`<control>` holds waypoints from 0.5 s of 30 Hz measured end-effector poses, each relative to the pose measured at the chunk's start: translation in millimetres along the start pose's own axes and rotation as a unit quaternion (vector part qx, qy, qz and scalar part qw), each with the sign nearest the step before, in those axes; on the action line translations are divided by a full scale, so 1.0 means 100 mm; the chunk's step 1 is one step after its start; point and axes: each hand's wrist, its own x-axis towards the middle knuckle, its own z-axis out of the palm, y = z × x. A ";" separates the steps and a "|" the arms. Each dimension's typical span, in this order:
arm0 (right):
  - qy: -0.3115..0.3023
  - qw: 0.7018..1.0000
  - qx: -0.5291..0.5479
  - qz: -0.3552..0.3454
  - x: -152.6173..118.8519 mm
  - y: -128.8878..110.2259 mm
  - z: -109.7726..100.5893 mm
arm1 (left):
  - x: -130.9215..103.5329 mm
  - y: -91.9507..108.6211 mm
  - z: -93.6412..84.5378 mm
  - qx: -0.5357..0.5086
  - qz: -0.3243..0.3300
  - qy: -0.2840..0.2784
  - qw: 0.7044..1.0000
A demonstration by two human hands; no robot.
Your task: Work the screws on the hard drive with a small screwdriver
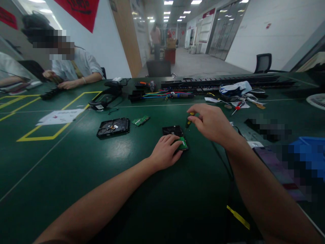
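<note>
While a screwdriver [188, 123] is pinched by the right hand [213, 124], the stiff, fragile-looking green board [183, 145] under the left hand [165, 153]'s grip is best held edgewise.

There are two black hard drives [113, 128] and at least two green circuit boards [183, 144]; some boards lie too close together for a sure count. Screwdrivers come to two: one yellow-and-black screwdriver [188, 124] and one red screwdriver [238, 107]. There is one headset [109, 96] and one loose yellow strip [238, 217], with two red wall hangings [81, 10], at least three chairs [263, 63] and three other people [82, 62].
</note>
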 end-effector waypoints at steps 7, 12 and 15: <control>0.002 1.000 -0.011 0.008 0.00 0.00 0.00 | 0.00 0.00 0.01 0.000 0.000 0.002 1.000; 0.010 1.000 -0.011 0.026 -0.01 -0.01 -0.01 | 0.00 0.00 0.01 0.008 0.002 0.002 1.000; 0.006 1.000 -0.015 0.018 -0.01 -0.02 -0.01 | -0.01 0.00 0.01 0.008 0.001 0.002 1.000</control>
